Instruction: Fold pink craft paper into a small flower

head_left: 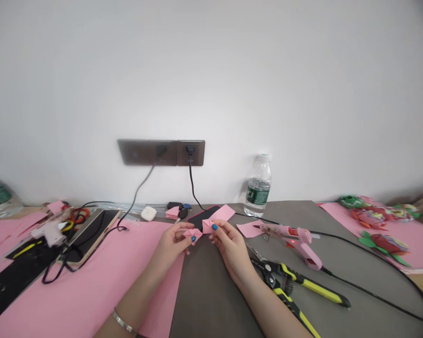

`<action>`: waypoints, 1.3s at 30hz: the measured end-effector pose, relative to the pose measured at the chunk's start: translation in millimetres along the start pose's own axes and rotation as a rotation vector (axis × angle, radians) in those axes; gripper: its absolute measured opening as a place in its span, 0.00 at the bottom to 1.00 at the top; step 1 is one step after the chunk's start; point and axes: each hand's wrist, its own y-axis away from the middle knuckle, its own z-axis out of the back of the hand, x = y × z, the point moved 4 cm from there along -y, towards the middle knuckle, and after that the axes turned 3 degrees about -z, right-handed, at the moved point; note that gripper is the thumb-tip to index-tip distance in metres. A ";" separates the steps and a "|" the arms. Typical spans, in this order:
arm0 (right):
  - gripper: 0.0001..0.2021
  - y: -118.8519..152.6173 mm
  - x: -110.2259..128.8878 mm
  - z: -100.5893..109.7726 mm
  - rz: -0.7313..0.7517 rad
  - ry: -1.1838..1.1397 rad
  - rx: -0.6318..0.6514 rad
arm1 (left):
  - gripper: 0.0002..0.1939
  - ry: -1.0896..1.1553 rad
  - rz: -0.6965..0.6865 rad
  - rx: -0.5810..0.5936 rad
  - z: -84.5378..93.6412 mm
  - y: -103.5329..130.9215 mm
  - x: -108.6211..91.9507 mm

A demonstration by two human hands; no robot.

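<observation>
Between thumb and fingers, my left hand (174, 241) pinches a small folded piece of pink paper (192, 233). A second folded pink paper piece (207, 226) is in the pinch of my right hand (229, 244). The two pieces are held close together above the grey table mat (207, 291); I cannot tell whether they touch. Just behind them lie a dark phone (199, 217) and a pink paper strip (224, 212). Right of my right hand, a pink glue gun (303, 244) rests with its nozzle over a pink paper scrap (249, 228).
Yellow-and-black pliers (289, 279) lie beside my right forearm. A water bottle (258, 188) stands by the wall. Large pink paper (127, 272) covers the left, with a gold-edged phone (91, 234) and cables. Paper flowers (384, 244) lie at far right. An earbud case (148, 213) sits behind.
</observation>
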 end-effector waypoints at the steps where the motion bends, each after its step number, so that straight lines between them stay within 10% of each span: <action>1: 0.17 0.2 0.4 0.0 -0.005 -0.020 -0.002 | 0.20 0.012 0.001 -0.002 -0.4 0.1 -0.5; 14: 0.14 1.6 -0.2 0.2 0.036 0.031 0.032 | 0.18 0.234 0.109 0.011 -0.8 0.8 2.6; 23: 0.07 15.3 10.3 -22.1 0.215 0.311 0.290 | 0.17 0.109 -0.041 0.067 -6.2 2.6 -5.1; 39: 0.04 13.6 7.8 -16.7 0.353 0.409 0.216 | 0.26 0.188 0.018 0.116 -6.7 -1.4 2.5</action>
